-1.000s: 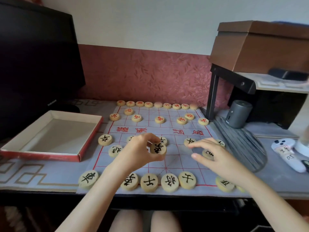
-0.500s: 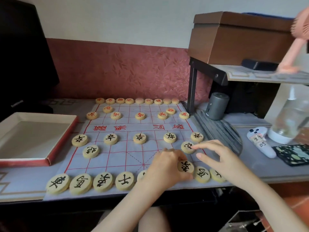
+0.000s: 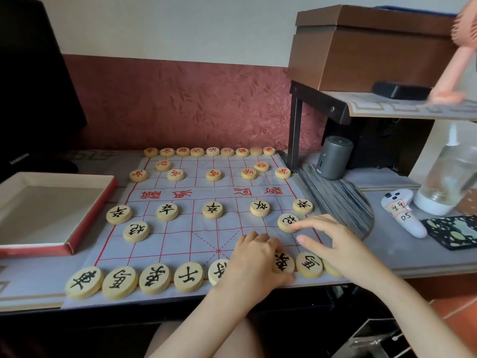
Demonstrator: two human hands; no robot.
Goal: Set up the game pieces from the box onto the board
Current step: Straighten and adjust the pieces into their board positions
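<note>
A grey cloth board with red grid lines lies on the desk. Round wooden pieces with red characters line its far rows. Black-character pieces stand in the middle rows and along the near row. My left hand rests on the near row and pinches a black-character piece against the board. My right hand hovers just right of it, fingers spread, fingertips over a black cannon piece. The cardboard box tray with red sides sits left of the board and looks empty.
A dark monitor stands at the far left. At the right are a shelf post, a grey cylinder, a striped fan-shaped mat, a white remote, a clear bottle and a patterned pouch.
My left hand carried a black piece from mid-board down to the near row, right of centre. My right hand stayed close by. The camera view swung to the right.
</note>
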